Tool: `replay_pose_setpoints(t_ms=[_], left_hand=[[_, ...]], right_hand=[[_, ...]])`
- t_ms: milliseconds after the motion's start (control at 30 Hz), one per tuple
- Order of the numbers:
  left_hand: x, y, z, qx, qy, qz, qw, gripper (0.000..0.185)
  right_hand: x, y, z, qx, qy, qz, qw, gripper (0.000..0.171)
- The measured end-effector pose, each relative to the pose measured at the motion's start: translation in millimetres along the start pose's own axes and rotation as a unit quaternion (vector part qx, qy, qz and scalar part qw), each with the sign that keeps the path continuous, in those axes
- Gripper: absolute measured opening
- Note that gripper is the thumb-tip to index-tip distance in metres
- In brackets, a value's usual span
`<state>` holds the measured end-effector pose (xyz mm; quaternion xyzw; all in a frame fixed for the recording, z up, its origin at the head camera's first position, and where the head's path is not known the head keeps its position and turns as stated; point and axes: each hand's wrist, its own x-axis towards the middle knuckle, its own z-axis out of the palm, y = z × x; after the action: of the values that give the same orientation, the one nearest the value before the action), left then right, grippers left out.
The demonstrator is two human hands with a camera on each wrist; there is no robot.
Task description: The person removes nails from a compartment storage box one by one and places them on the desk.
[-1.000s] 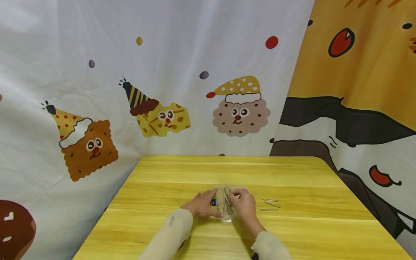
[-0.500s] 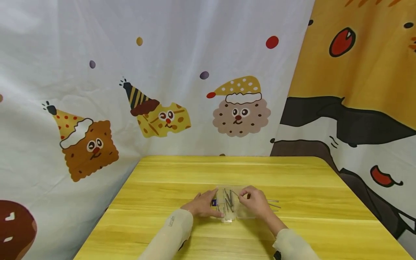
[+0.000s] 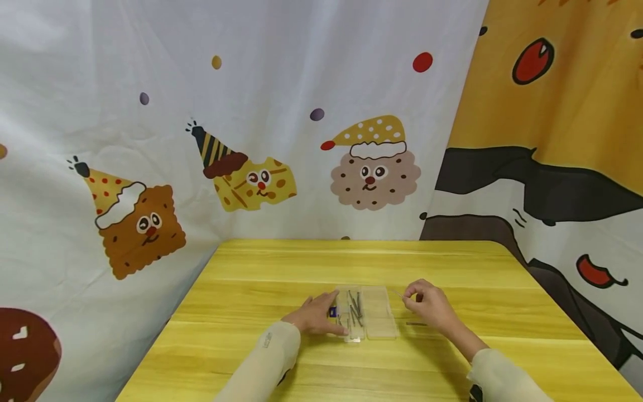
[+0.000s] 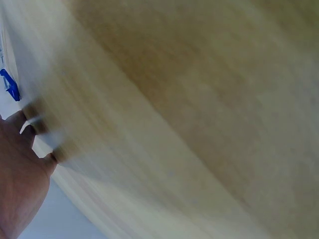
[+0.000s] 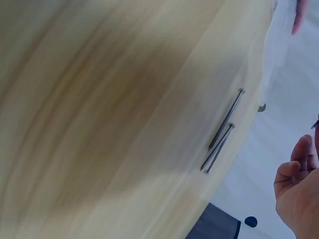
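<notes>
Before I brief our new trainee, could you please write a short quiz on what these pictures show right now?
1. Multiple choice: In the head view, where does the clear rectangular plastic box lie relative to the left grip and the right grip?
A) between them
B) left of both
C) right of both

2. True or false: The box's lid is closed.

3. Count: Leaving out the thin grey metal nail pinched in the right grip, how many loose nails lie on the yellow wooden table in the right wrist view?

Key: 1. A. 2. False; it lies open. 3. Three.
</notes>
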<state>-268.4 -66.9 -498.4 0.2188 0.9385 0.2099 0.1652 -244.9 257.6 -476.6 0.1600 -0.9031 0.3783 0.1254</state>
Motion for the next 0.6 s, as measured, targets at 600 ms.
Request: replay_pose_setpoints(t_ms=[600], left_hand=[[-0.4, 1.9, -1.2, 0.000, -0.001, 0.000, 1.0000, 0.112]], right_hand=[[-14.1, 41.7, -35.3, -0.073, -0.046, -0.032, 0.996, 0.018]])
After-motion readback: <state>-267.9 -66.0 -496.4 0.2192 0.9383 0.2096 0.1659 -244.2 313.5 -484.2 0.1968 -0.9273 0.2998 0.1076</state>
